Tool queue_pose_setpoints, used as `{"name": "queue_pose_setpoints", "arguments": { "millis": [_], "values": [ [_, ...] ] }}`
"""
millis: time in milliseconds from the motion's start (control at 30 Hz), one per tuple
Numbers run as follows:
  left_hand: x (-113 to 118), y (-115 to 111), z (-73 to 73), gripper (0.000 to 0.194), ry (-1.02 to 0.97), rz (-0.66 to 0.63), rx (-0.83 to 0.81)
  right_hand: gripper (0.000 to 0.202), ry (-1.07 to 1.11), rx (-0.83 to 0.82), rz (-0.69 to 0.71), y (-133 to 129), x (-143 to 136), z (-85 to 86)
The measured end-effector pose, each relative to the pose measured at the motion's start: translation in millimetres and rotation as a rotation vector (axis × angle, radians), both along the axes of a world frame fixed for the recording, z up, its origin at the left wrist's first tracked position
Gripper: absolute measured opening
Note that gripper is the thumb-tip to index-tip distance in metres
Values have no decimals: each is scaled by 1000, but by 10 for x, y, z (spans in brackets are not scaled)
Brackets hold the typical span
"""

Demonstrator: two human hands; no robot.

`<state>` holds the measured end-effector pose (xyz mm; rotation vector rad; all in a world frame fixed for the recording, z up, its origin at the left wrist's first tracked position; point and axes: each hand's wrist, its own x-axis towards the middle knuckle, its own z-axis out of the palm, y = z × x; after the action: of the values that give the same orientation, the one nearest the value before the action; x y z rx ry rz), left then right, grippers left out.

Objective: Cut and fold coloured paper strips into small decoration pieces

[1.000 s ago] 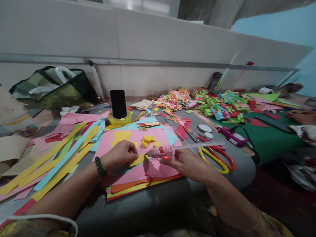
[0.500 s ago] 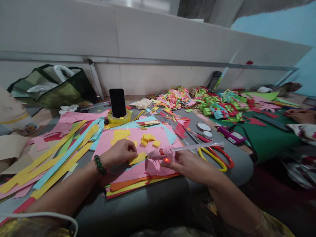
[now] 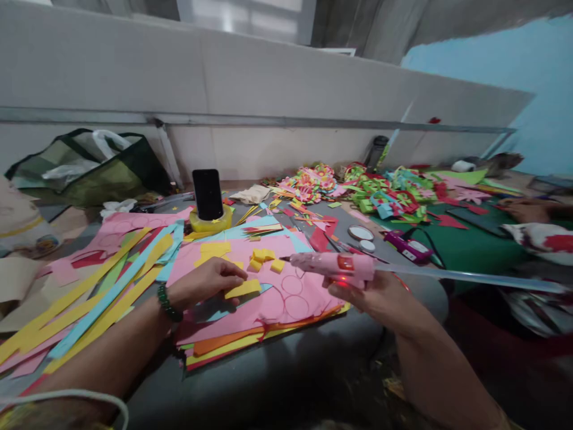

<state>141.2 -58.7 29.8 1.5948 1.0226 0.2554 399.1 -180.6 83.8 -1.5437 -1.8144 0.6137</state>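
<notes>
My left hand (image 3: 217, 280), with a green bead bracelet at the wrist, pinches a short yellow paper strip (image 3: 243, 289) above the pink sheets. My right hand (image 3: 369, 295) is wrapped round a pink glue gun (image 3: 335, 266) with a lit red light and a long clear glue stick (image 3: 470, 277) out of its back. The gun's nozzle points left, beside several small folded yellow pieces (image 3: 263, 255). Beneath lies a stack of coloured paper with a pink sheet (image 3: 308, 292) on top, marked with drawn circles.
A phone (image 3: 208, 194) stands in a yellow tape roll (image 3: 210, 222). Long paper strips (image 3: 107, 292) lie at left, a bag (image 3: 89, 164) behind. Paper flowers (image 3: 313, 182), a purple device (image 3: 408, 246) and a green mat (image 3: 474, 251) are at right, near another person's hand (image 3: 528, 210).
My right hand has moved right and up with the glue gun, away from the yellow strip. My left hand now holds the strip raised slightly. The view has shifted a little.
</notes>
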Motion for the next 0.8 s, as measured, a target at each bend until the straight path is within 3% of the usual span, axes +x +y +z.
{"name": "queue_pose_setpoints", "arguments": {
  "millis": [100,233,333,433,600,800],
  "values": [
    [-75,11,35,36,-133,-59,-158,43,-2,119,-255,-13,386,-20],
    [-169,73,23,28,-283,133,-249,46,-51,183,-663,49,1122,-110],
    [-187,114,24,24,-379,226,-263,47,-137,71,-868,138,1620,-255],
    [-169,132,27,24,-392,280,-248,42,-183,-48,-899,231,1901,-427],
    [-151,159,-39,24,-411,312,-257,37,-237,-111,-889,325,1988,-626],
    [-149,168,-100,21,-428,239,-260,41,-313,-107,-867,250,2033,-611]
  ]
}}
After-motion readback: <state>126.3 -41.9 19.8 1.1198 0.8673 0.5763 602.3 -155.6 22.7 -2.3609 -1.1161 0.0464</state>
